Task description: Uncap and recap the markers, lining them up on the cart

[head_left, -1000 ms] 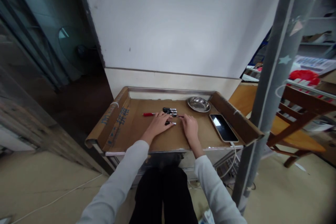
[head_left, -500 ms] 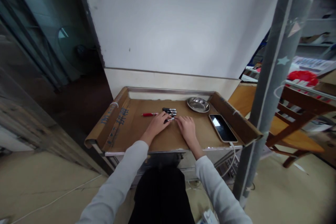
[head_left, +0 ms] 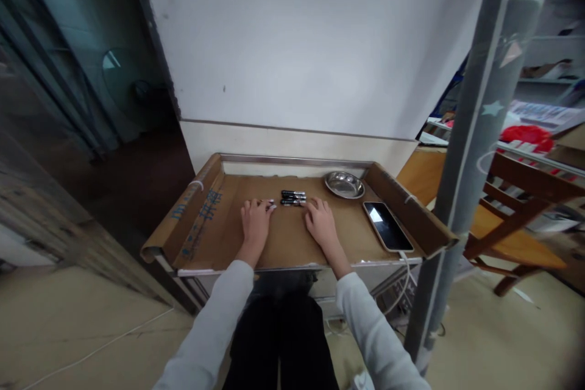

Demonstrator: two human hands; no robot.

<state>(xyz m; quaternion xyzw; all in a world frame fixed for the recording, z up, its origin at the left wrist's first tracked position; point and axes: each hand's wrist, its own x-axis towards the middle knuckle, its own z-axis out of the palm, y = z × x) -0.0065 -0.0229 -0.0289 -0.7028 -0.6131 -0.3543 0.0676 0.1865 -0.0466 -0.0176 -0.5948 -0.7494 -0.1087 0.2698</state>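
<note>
Left hand, 8 o'clock of black pens: curled on light-tipped pens, likely steadying them. Right hand, 4 o'clock: fingers bent, can't tell grip.

The person's left hand hides most of the pens under it, leaving only pale ends. Whether the right hand touches the black markers is too small to tell. The bottom edge cuts off both sleeves and the legs, and the blue writing is too blurred to read
</note>
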